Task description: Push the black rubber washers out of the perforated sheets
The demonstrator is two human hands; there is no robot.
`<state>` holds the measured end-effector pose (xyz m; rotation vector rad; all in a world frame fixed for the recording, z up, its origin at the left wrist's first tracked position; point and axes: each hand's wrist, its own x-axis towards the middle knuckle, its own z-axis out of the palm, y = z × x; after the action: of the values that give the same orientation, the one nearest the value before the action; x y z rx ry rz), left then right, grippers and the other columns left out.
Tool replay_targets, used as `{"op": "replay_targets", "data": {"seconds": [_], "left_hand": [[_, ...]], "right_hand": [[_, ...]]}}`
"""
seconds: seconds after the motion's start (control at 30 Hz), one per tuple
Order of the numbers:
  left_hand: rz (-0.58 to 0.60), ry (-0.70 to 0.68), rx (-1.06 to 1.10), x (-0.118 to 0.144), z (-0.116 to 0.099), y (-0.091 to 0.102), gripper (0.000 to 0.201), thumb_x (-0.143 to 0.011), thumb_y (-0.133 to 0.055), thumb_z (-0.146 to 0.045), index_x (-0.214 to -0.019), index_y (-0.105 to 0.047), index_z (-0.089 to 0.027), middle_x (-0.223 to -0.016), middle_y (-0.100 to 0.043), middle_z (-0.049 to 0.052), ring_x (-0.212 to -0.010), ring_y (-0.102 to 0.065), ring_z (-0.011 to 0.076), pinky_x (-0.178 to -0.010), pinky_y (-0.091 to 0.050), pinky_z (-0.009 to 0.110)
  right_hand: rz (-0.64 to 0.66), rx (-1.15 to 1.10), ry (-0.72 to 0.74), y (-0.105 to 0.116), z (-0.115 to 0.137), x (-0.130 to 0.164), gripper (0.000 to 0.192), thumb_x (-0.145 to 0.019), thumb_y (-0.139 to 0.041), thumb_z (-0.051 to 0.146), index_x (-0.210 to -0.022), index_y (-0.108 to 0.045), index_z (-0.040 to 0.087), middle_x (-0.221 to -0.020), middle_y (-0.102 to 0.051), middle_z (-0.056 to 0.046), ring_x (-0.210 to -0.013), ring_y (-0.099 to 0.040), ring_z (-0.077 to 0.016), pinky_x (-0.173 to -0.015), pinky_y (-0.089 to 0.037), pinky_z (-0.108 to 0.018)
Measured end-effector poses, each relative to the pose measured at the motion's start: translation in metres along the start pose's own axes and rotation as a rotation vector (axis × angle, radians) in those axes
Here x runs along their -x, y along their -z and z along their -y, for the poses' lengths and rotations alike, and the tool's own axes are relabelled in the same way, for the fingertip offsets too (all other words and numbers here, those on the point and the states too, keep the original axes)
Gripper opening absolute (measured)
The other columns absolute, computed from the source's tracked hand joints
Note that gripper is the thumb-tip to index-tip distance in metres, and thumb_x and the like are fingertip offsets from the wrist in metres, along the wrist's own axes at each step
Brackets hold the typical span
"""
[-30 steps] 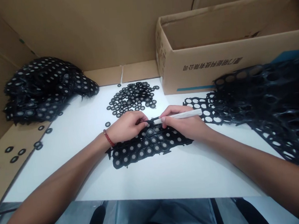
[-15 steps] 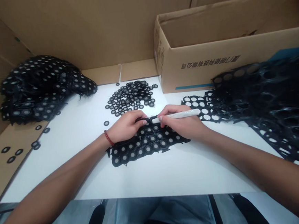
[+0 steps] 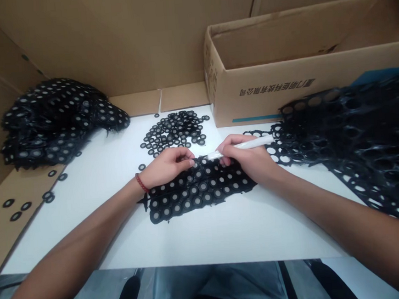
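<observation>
As for the black sheet (image 3: 189, 198), lies roughly flat on the white tabletop (image 3: 206, 241), slightly askew, ragged at the edges, filled with pale-centred rings, with 2 rows plain along the near side. As for the white pen-like tool (image 3: 254, 143), slants at the far edge, lower end leftward.

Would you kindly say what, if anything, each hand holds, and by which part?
Right hand: white pen-like tool, near its left end. Left hand: on the black sheet, grip unclear.
</observation>
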<state>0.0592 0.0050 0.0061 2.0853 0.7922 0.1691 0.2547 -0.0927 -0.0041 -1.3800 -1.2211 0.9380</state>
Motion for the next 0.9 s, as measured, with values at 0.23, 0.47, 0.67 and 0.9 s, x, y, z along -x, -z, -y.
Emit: {"op": "replay_targets", "data": {"seconds": [0.23,0.47,0.67,0.9], "left_hand": [[-0.035,0.046,-0.179,-0.016,-0.014,-0.007,0.026,-0.076,-0.058,-0.041,-0.078,-0.067,-0.017,-0.068,-0.063,0.001,-0.064,-0.054,0.0148,-0.063,-0.039,0.026],[-0.025,-0.002,-0.207,-0.018,-0.012,-0.009,0.020,-0.078,-0.056,-0.036,-0.074,-0.062,-0.017,-0.062,-0.056,-0.001,-0.058,-0.047,0.0124,-0.058,-0.035,0.025],[-0.002,-0.046,-0.252,-0.017,-0.009,-0.010,0.020,-0.082,-0.050,-0.035,-0.079,-0.059,-0.017,-0.067,-0.055,-0.001,-0.063,-0.047,0.0136,-0.062,-0.036,0.026],[-0.013,-0.157,-0.272,-0.015,-0.006,-0.016,0.015,-0.085,-0.045,-0.028,-0.079,-0.053,-0.017,-0.076,-0.052,0.000,-0.073,-0.048,0.0151,-0.071,-0.037,0.028]], "right_hand": [[0.020,0.114,0.038,0.008,-0.003,-0.001,0.016,-0.072,-0.054,0.017,-0.056,-0.057,0.018,-0.052,-0.057,0.002,-0.058,-0.054,-0.0132,-0.063,-0.040,-0.027],[0.044,0.194,0.041,0.008,-0.004,0.000,0.014,-0.075,-0.056,0.024,-0.063,-0.060,0.018,-0.056,-0.061,0.002,-0.057,-0.054,-0.0125,-0.059,-0.039,-0.026],[0.043,0.229,0.033,0.008,-0.003,-0.001,0.015,-0.077,-0.057,0.029,-0.067,-0.063,0.019,-0.060,-0.062,0.001,-0.059,-0.055,-0.0131,-0.058,-0.039,-0.026],[0.024,0.286,0.032,0.000,-0.003,0.003,0.014,-0.074,-0.057,0.024,-0.062,-0.064,0.018,-0.060,-0.062,0.001,-0.058,-0.052,-0.0121,-0.055,-0.037,-0.025]]}}
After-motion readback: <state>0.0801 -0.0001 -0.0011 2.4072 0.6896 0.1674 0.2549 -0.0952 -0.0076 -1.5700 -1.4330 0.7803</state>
